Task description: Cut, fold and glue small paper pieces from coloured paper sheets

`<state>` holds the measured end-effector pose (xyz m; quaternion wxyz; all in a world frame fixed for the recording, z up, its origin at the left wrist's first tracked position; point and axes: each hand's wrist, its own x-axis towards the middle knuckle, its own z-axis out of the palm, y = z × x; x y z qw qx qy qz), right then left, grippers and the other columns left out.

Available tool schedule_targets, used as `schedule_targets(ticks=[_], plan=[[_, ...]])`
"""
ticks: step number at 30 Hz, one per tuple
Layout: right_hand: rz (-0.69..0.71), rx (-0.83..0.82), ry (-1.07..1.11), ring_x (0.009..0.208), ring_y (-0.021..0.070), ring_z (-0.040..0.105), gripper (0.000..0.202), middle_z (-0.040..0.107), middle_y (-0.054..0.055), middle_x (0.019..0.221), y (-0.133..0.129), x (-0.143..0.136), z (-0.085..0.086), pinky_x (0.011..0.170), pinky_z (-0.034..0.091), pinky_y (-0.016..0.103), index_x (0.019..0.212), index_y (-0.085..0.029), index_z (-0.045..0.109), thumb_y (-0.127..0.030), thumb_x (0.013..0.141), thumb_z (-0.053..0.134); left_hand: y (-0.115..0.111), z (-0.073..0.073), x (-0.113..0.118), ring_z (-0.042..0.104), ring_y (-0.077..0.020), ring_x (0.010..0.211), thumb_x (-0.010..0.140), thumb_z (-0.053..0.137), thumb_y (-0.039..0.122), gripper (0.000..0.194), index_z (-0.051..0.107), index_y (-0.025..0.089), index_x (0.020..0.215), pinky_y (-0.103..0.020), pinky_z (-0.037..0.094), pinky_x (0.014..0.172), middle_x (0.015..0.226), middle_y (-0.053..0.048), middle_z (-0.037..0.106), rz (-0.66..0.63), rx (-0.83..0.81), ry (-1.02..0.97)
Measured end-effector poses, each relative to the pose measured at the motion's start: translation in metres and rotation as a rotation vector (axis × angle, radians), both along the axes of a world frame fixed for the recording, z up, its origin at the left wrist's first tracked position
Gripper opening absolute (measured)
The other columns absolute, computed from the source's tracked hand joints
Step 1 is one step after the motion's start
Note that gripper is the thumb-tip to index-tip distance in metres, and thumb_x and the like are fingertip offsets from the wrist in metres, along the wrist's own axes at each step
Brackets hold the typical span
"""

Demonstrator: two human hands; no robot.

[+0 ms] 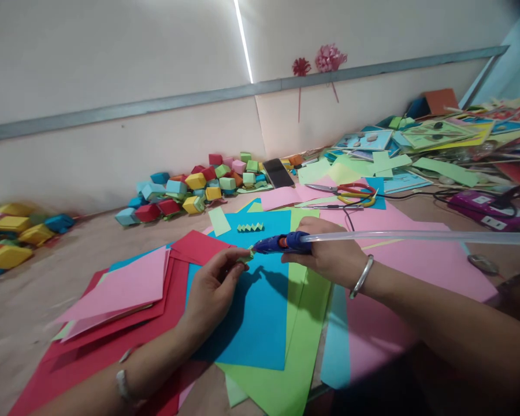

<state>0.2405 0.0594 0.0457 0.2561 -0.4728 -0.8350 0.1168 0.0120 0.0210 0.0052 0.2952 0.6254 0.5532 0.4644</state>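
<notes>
My right hand (331, 251) is wrapped round a blue hot glue gun (279, 243), with a long clear glue stick (416, 236) running out of its back to the right. Its nozzle meets a small green paper piece (246, 256), pinched between the fingertips of my left hand (214, 289). How that piece is folded is mostly hidden by the fingers. Just beyond lies a zigzag-folded green paper strip (250, 227) on a blue paper sheet (260, 323). Both hands hover over this sheet, which casts back their shadows.
Pink and red papers (121, 289) are stacked at left. Small folded paper blocks (195, 182) pile up by the wall, beside a phone (278, 173). Scissors (346, 189) lie behind my right hand. A purple power strip (489, 209) with black cords sits at right.
</notes>
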Motion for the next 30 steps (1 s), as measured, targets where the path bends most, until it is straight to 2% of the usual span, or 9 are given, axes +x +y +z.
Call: schedule_targets(ticks=[7, 11, 13, 15, 18, 21, 24, 30], plan=[[-0.006, -0.029, -0.039, 0.071, 0.0163, 0.053, 0.031, 0.060, 0.003, 0.076, -0.002, 0.001, 0.000, 0.062, 0.031, 0.028, 0.073, -0.019, 0.065, -0.047, 0.078, 0.078, 0.000, -0.001, -0.001, 0.070, -0.0188, 0.078, 0.079, 0.065, 0.038, 0.025, 0.067, 0.019, 0.095, -0.031, 0.057, 0.073, 0.092, -0.005, 0.074, 0.020, 0.020, -0.029], [-0.104, -0.034, 0.052, 0.067, 0.0156, 0.051, 0.030, 0.059, 0.002, 0.073, -0.002, 0.001, 0.002, 0.058, 0.031, 0.028, 0.072, -0.020, 0.063, -0.045, 0.076, 0.078, -0.001, 0.001, 0.001, 0.070, -0.0183, 0.077, 0.078, 0.067, 0.037, 0.025, 0.067, 0.019, 0.096, -0.030, 0.057, 0.071, 0.089, -0.004, 0.073, 0.043, 0.031, -0.062], [-0.112, -0.124, 0.185, 0.064, 0.0150, 0.052, 0.027, 0.059, 0.001, 0.069, -0.003, 0.000, 0.002, 0.056, 0.032, 0.027, 0.075, -0.020, 0.064, -0.043, 0.077, 0.077, -0.002, 0.002, 0.002, 0.070, -0.0183, 0.076, 0.077, 0.067, 0.035, 0.024, 0.067, 0.020, 0.095, -0.030, 0.058, 0.071, 0.090, -0.004, 0.074, 0.026, 0.039, -0.076], [-0.039, -0.251, 0.371, 0.064, 0.0146, 0.056, 0.026, 0.061, 0.000, 0.070, -0.005, -0.002, 0.001, 0.055, 0.038, 0.027, 0.082, -0.019, 0.066, -0.040, 0.074, 0.078, -0.004, 0.002, 0.004, 0.071, -0.0180, 0.075, 0.077, 0.067, 0.033, 0.021, 0.067, 0.020, 0.093, -0.029, 0.059, 0.071, 0.089, -0.004, 0.075, -0.015, 0.056, -0.076], [0.030, -0.407, 0.572, 0.073, 0.0171, 0.064, 0.037, 0.068, 0.002, 0.081, -0.010, -0.008, -0.003, 0.062, 0.050, 0.028, 0.091, -0.017, 0.067, -0.035, 0.064, 0.085, -0.009, 0.001, 0.005, 0.071, -0.0169, 0.072, 0.079, 0.065, 0.028, 0.016, 0.068, 0.021, 0.094, -0.028, 0.060, 0.069, 0.086, -0.002, 0.075, -0.086, 0.099, -0.042], [0.033, -0.491, 0.588, 0.075, 0.0178, 0.067, 0.046, 0.070, 0.005, 0.094, -0.017, -0.015, -0.007, 0.065, 0.055, 0.030, 0.099, -0.016, 0.066, -0.030, 0.060, 0.086, -0.014, -0.002, 0.006, 0.072, -0.0160, 0.072, 0.080, 0.064, 0.023, 0.016, 0.066, 0.022, 0.096, -0.025, 0.060, 0.067, 0.085, -0.001, 0.074, -0.123, 0.171, 0.007], [0.082, -0.502, 0.578, 0.073, 0.0164, 0.067, 0.050, 0.071, 0.006, 0.100, -0.024, -0.020, -0.008, 0.064, 0.056, 0.030, 0.105, -0.018, 0.064, -0.027, 0.060, 0.085, -0.018, -0.004, 0.007, 0.073, -0.0152, 0.073, 0.080, 0.064, 0.020, 0.016, 0.064, 0.021, 0.096, -0.023, 0.060, 0.066, 0.084, -0.001, 0.074, -0.130, 0.239, 0.061], [0.037, -0.534, 0.623, 0.069, 0.0147, 0.066, 0.024, 0.072, 0.001, 0.082, -0.030, -0.025, -0.003, 0.067, 0.054, 0.028, 0.085, -0.020, 0.061, -0.023, 0.067, 0.076, -0.021, -0.003, 0.008, 0.071, -0.0131, 0.067, 0.085, 0.058, 0.015, 0.010, 0.062, 0.021, 0.093, -0.020, 0.058, 0.062, 0.079, 0.000, 0.072, -0.214, 0.347, 0.196]])
